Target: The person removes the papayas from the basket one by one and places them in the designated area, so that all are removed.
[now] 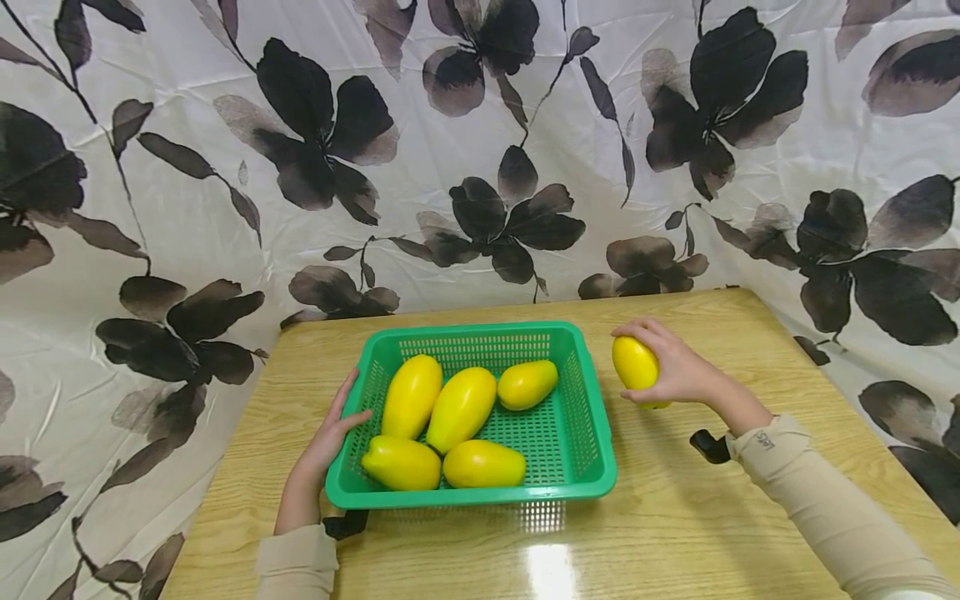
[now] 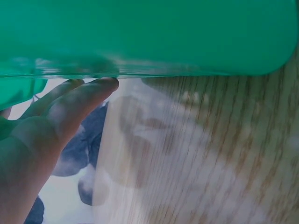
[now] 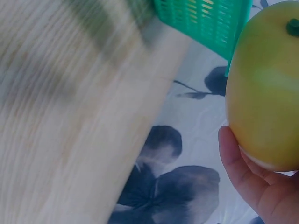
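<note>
Beside green basket (image 1: 547, 437), right hand (image 1: 675, 367) gripping yellow fruit (image 1: 633, 364), left hand (image 1: 330, 439) apparently pinching rim (image 1: 480, 498)

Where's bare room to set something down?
Free: inside the basket, right side, bordered by the small yellow fruit and front-right fruit; table between basket and right sleeve. Crowded: basket's left half, where three more fruits bunch, left grip at its rim.

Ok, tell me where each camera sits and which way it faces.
Head: worn there, facing forward and down over the green basket; left hand, right hand and sleeves show.
Left wrist: worn there, facing the basket's edge and tabletop; left hand partly shows.
Right wrist: worn there, facing the held yellow fruit; right hand partly shows.
Head and right wrist share the held fruit.
</note>
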Demonstrator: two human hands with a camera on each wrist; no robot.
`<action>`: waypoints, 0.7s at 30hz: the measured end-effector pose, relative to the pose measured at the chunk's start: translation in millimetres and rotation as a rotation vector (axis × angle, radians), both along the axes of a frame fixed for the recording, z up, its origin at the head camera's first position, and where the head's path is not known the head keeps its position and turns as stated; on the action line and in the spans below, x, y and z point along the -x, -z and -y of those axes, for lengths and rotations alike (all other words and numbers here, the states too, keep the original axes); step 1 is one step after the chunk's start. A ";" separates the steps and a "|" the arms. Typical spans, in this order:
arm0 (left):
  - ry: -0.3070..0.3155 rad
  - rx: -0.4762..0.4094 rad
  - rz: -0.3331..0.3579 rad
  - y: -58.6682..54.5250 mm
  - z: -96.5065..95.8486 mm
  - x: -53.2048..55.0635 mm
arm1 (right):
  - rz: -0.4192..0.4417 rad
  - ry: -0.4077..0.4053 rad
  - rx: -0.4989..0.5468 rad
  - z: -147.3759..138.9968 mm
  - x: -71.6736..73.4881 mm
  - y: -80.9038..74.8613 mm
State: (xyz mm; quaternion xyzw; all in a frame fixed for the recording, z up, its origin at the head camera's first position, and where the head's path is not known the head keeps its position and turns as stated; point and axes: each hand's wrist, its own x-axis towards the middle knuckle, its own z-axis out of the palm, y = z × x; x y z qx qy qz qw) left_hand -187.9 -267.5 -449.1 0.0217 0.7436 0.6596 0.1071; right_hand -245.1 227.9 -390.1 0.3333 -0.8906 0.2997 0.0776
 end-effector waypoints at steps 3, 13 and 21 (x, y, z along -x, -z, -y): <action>0.010 -0.003 -0.034 1.3 1.4 -1.1 | 0.003 0.007 -0.006 0.3 1.4 1.8; -0.011 -0.005 0.021 -1.2 -1.2 -1.3 | -0.004 0.002 0.000 0.9 6.2 10.3; -0.013 -0.002 0.032 0.1 0.5 0.3 | 0.017 0.009 -0.006 0.4 9.0 15.3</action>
